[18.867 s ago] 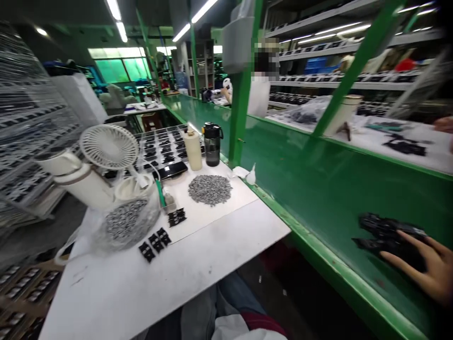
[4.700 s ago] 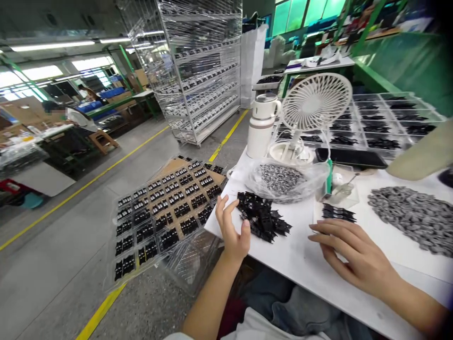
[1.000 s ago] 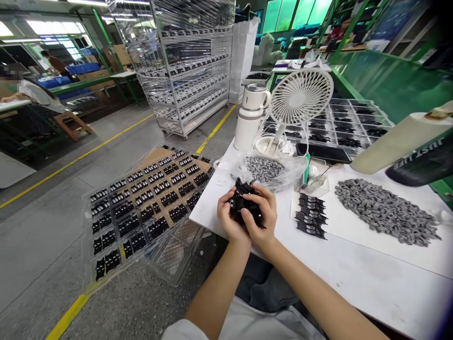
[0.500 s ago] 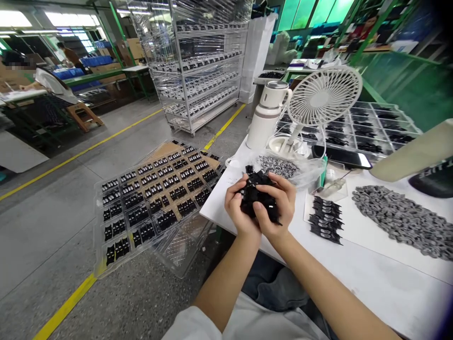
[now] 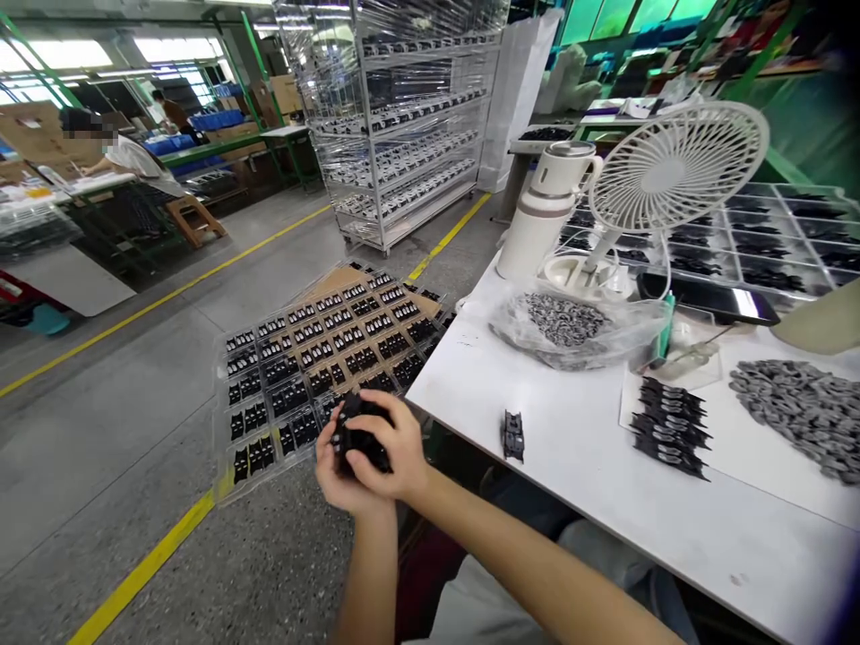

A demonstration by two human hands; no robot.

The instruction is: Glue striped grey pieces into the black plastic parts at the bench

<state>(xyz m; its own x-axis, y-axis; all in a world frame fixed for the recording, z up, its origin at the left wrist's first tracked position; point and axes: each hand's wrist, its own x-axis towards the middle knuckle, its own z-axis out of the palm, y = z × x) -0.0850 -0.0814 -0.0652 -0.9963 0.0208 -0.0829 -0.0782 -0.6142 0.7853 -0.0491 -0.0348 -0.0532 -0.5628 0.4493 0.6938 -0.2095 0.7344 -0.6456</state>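
**Grip:** The left hand [image 5: 342,470] and right hand [image 5: 396,445] are curled closed together around a small clump of black moulded parts [image 5: 357,432], with the fingers wrapped over it. The clump is held beyond the desk's [image 5: 571,475] near left edge, above a clear blister tray [image 5: 296,394].

**Surroundings:** One loose black part [image 5: 512,436] lies alone near the desk's front edge. Further right, neat rows of black parts [image 5: 668,428] sit on a white sheet [image 5: 672,466], beside a heap of grey pieces [image 5: 799,412]. A plastic bag of grey pieces [image 5: 564,321] lies toward the back edge.

**Progress, as judged:** The tray's visible pockets appear loaded, though the hands hide its corner nearest the desk. The clump, loose part, rows and grey heaps appear unfinished.
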